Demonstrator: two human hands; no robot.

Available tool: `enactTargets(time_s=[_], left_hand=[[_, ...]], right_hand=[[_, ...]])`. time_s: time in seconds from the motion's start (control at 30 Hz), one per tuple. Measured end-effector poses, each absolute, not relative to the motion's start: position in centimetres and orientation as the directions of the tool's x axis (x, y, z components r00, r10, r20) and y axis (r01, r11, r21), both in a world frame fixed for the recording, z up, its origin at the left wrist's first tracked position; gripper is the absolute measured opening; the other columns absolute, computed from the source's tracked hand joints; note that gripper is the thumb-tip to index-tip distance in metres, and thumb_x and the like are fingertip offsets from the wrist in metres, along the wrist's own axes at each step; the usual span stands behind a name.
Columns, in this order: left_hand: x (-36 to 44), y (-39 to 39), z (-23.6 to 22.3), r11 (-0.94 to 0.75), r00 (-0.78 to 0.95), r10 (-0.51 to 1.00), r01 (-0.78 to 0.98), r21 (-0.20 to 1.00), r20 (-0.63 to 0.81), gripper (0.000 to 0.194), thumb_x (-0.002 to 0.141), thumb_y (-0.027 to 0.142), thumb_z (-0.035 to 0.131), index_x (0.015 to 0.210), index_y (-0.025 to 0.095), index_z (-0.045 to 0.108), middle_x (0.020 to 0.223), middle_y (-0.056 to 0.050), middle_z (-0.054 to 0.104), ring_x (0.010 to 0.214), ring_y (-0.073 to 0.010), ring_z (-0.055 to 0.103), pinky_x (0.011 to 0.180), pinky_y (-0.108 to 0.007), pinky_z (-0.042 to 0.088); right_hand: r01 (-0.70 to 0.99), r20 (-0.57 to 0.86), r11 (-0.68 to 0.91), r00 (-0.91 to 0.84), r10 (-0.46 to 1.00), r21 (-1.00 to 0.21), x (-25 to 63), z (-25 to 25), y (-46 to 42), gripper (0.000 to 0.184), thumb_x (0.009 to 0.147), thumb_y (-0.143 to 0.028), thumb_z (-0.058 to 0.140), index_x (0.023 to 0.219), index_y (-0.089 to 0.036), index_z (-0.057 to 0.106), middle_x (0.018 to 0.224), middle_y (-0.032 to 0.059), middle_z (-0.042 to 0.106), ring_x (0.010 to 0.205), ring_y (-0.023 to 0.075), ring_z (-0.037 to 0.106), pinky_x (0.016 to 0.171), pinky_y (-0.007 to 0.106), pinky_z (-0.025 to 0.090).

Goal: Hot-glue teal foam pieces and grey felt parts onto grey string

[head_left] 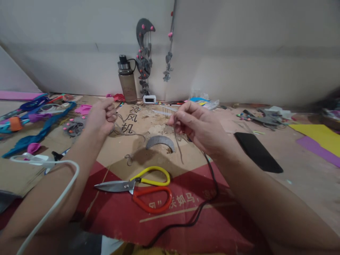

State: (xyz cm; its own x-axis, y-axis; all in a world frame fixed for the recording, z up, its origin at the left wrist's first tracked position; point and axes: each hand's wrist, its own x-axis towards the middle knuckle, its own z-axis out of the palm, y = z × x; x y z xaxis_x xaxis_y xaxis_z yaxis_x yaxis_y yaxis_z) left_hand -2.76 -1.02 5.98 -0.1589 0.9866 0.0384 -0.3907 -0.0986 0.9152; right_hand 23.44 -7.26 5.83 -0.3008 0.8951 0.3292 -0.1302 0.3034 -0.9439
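My left hand (102,117) is closed, with loose loops of thin grey cord (132,134) trailing from its fingers over the cardboard. My right hand (196,124) pinches another length of grey cord (179,147), whose end hangs down below the fingertips. Whether both pieces are one cord cannot be made out. Between and below the hands lies a grey felt crescent (160,141), and a small knotted bit of cord (129,159) rests to its left. Nearer to me, scissors (132,185) with one yellow and one red handle lie partly open, blades pointing left.
A printed cardboard sheet (117,219) covers the work area. At the back stand a water bottle (128,85) and a small white digital clock (149,99). Grey felt hangings (145,53) hang on the wall. A black phone (257,152) lies right; a white cable (71,187) crosses my left forearm.
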Motion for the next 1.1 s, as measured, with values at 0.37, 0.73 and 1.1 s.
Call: enactTargets(time_s=[0.37, 0.73, 1.1], left_hand=[[0.7, -1.2, 0.2, -0.138, 0.238, 0.970, 0.685, 0.716, -0.041, 0.027, 0.068, 0.041, 0.064, 0.070, 0.015, 0.062, 0.056, 0.003, 0.053, 0.047, -0.0079, 0.040, 0.044, -0.021, 0.026], [2.1, -2.4, -0.9, -0.341, 0.396, 0.912, 0.878, 0.335, -0.108, 0.037, 0.063, 0.044, 0.068, 0.087, 0.016, 0.064, 0.084, -0.005, 0.068, 0.077, -0.0197, 0.059, 0.063, -0.026, 0.039], [2.8, -1.5, -2.3, -0.321, 0.320, 0.947, 0.923, 0.212, 0.040, 0.026, 0.072, 0.035, 0.060, 0.088, 0.016, 0.066, 0.085, -0.008, 0.069, 0.079, -0.0208, 0.062, 0.069, -0.028, 0.043]], right_hand=[[0.243, 0.138, 0.278, -0.469, 0.872, -0.929, 21.9, 0.8, -5.1, 0.012, 0.081, -0.027, 0.054, 0.075, -0.017, 0.057, 0.070, -0.0011, 0.058, 0.063, 0.0094, 0.049, 0.060, 0.023, 0.038], [0.645, 0.112, 0.345, -0.374, 0.921, -0.682, 22.2, -2.4, -3.8, 0.008, 0.080, -0.021, 0.056, 0.073, -0.018, 0.059, 0.071, 0.0022, 0.062, 0.064, 0.0128, 0.053, 0.058, 0.024, 0.033], [0.439, 0.290, 0.363, -0.226, 0.930, -0.822, 22.1, -2.8, -2.3, 0.013, 0.081, -0.028, 0.051, 0.076, -0.017, 0.057, 0.071, 0.0002, 0.058, 0.066, 0.0128, 0.051, 0.061, 0.026, 0.038]])
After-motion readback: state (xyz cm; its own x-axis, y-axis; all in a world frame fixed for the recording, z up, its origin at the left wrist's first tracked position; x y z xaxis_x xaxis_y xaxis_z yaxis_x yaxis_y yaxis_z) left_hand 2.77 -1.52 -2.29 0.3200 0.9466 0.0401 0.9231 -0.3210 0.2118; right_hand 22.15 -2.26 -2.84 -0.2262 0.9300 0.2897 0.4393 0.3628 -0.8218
